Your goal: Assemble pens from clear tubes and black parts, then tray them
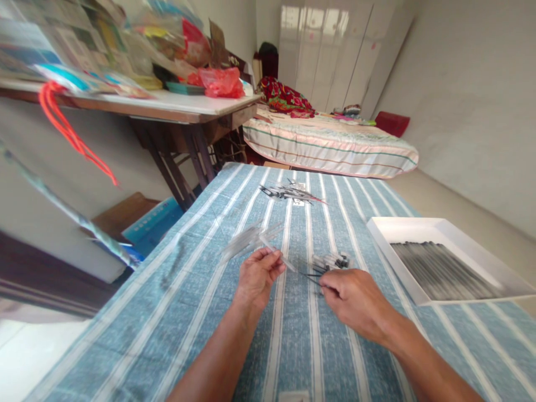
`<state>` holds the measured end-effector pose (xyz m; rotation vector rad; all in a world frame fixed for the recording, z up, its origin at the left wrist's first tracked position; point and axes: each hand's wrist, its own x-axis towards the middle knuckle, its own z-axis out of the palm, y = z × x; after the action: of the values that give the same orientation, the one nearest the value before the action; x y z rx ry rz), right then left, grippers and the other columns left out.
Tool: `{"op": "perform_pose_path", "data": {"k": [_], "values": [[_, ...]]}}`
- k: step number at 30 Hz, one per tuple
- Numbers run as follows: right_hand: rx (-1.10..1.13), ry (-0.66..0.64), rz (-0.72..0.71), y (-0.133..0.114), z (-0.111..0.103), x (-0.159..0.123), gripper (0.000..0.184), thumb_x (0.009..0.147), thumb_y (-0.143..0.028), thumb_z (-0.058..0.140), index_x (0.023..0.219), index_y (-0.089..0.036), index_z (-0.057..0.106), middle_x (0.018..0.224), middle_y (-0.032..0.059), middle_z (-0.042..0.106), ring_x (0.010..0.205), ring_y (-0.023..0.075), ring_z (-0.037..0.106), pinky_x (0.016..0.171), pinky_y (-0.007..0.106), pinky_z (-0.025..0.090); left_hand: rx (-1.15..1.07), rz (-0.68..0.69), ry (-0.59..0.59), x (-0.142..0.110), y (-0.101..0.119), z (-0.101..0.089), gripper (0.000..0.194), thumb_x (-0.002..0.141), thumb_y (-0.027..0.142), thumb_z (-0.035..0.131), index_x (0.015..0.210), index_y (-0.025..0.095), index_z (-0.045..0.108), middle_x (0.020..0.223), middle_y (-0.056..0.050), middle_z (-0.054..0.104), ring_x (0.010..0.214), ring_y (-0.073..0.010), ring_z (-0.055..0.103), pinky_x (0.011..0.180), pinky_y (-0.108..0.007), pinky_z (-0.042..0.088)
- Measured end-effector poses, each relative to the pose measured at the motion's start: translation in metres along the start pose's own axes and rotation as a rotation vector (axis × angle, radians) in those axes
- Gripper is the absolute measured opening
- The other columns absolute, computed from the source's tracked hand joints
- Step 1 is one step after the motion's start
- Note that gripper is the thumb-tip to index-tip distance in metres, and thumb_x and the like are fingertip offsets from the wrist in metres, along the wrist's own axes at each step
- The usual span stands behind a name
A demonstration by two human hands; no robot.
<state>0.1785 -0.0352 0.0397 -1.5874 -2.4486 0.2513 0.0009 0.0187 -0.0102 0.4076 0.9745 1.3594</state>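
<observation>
My left hand (pixel 257 276) pinches a clear, narrow plastic tube (pixel 288 263) that slants down to the right. Between the fingers of my right hand (pixel 354 296) is a thin dark rod (pixel 310 274), its tip pointing at the tube's lower end. Whether the tip is inside the tube, I cannot tell. Just beyond my right hand lies a small heap of clear pieces with black ends (pixel 333 261). More clear tubes (pixel 243 241) lie in a loose bundle beyond my left hand. Farther back is a pile of thin dark sticks (pixel 285 192), one with a red tip.
A white open box (pixel 404 226) on the right holds a row of slim dark sticks (pixel 439 271). Striped blue cloth (pixel 218 335) covers the table. A cluttered side table (pixel 167 106) stands at the left, with a bed (pixel 326 137) beyond.
</observation>
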Motion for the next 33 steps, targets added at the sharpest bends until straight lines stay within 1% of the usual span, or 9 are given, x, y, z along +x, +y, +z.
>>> {"op": "perform_pose_path", "data": {"k": [5, 10, 13, 16, 18, 23, 28, 30, 33], "values": [[-0.067, -0.004, 0.006, -0.002, -0.005, 0.001, 0.024, 0.081, -0.015, 0.043, 0.060, -0.018, 0.053, 0.064, -0.0012, 0.062, 0.063, 0.0122, 0.057, 0.057, 0.024, 0.027, -0.030, -0.075, 0.003, -0.003, -0.002, 0.002, 0.014, 0.067, 0.001, 0.063, 0.060, 0.012, 0.057, 0.059, -0.001, 0.062, 0.051, -0.0087, 0.059, 0.048, -0.017, 0.053], [-0.004, 0.076, 0.001, -0.002, -0.010, 0.007, 0.023, 0.081, -0.016, 0.044, 0.062, -0.019, 0.056, 0.063, -0.0013, 0.061, 0.062, 0.0129, 0.057, 0.057, 0.024, 0.032, -0.049, -0.164, -0.025, -0.011, -0.004, 0.007, 0.013, 0.069, 0.001, 0.062, 0.062, 0.011, 0.058, 0.063, -0.003, 0.064, 0.052, -0.0097, 0.061, 0.047, -0.017, 0.053], [0.221, 0.222, -0.010, -0.003, -0.011, 0.009, 0.012, 0.080, -0.020, 0.050, 0.079, -0.021, 0.062, 0.068, -0.0005, 0.064, 0.062, 0.0131, 0.058, 0.058, 0.024, 0.040, -0.097, -0.214, -0.045, -0.015, -0.005, 0.011, 0.012, 0.072, 0.001, 0.060, 0.064, 0.010, 0.059, 0.063, -0.003, 0.064, 0.053, -0.0097, 0.063, 0.047, -0.016, 0.053], [0.466, 0.465, -0.033, -0.003, -0.010, 0.008, 0.019, 0.078, -0.026, 0.057, 0.095, -0.021, 0.062, 0.081, 0.0025, 0.067, 0.071, 0.0145, 0.061, 0.068, 0.026, 0.048, -0.188, -0.253, -0.036, -0.017, -0.004, 0.013, 0.013, 0.074, 0.001, 0.059, 0.064, 0.010, 0.061, 0.061, -0.002, 0.063, 0.053, -0.0090, 0.063, 0.048, -0.015, 0.054], [0.550, 0.560, -0.034, -0.001, -0.007, 0.005, 0.022, 0.076, -0.027, 0.061, 0.097, -0.021, 0.061, 0.085, 0.0036, 0.067, 0.076, 0.0154, 0.062, 0.074, 0.028, 0.050, -0.246, -0.260, -0.014, -0.019, -0.003, 0.015, 0.014, 0.075, 0.000, 0.058, 0.065, 0.009, 0.061, 0.061, -0.002, 0.064, 0.054, -0.0086, 0.063, 0.052, -0.015, 0.055], [0.677, 0.519, 0.036, 0.002, 0.011, 0.005, 0.029, 0.071, -0.026, 0.066, 0.099, -0.020, 0.061, 0.083, 0.0033, 0.067, 0.073, 0.0150, 0.062, 0.070, 0.029, 0.052, -0.309, -0.279, -0.034, -0.023, -0.003, 0.020, 0.017, 0.077, 0.000, 0.054, 0.065, 0.008, 0.061, 0.062, -0.004, 0.066, 0.054, -0.0086, 0.064, 0.054, -0.014, 0.055], [0.680, 0.493, 0.014, -0.001, 0.019, 0.014, 0.015, 0.076, -0.028, 0.059, 0.086, -0.018, 0.065, 0.073, 0.0026, 0.066, 0.065, 0.0131, 0.060, 0.062, 0.024, 0.050, -0.272, -0.313, -0.106, -0.027, -0.010, 0.020, 0.014, 0.076, 0.001, 0.057, 0.066, 0.011, 0.061, 0.064, -0.003, 0.067, 0.057, -0.0090, 0.065, 0.055, -0.015, 0.054], [0.663, 0.487, 0.046, 0.002, 0.013, 0.015, 0.015, 0.078, -0.028, 0.056, 0.080, -0.017, 0.066, 0.069, 0.0022, 0.065, 0.063, 0.0127, 0.058, 0.059, 0.023, 0.048, -0.163, -0.400, -0.177, -0.030, -0.011, 0.019, 0.010, 0.077, 0.012, 0.059, 0.067, 0.011, 0.062, 0.062, -0.004, 0.067, 0.053, -0.0097, 0.064, 0.048, -0.016, 0.051], [0.656, 0.473, 0.136, 0.012, 0.000, 0.016, 0.015, 0.076, -0.029, 0.057, 0.075, -0.016, 0.065, 0.061, 0.0004, 0.062, 0.055, 0.0109, 0.054, 0.052, 0.021, 0.044, 0.126, -0.486, -0.377, -0.037, -0.006, 0.020, 0.035, 0.079, 0.040, 0.056, 0.058, 0.012, 0.060, 0.050, -0.006, 0.063, 0.036, -0.0101, 0.054, 0.031, -0.017, 0.037]]}}
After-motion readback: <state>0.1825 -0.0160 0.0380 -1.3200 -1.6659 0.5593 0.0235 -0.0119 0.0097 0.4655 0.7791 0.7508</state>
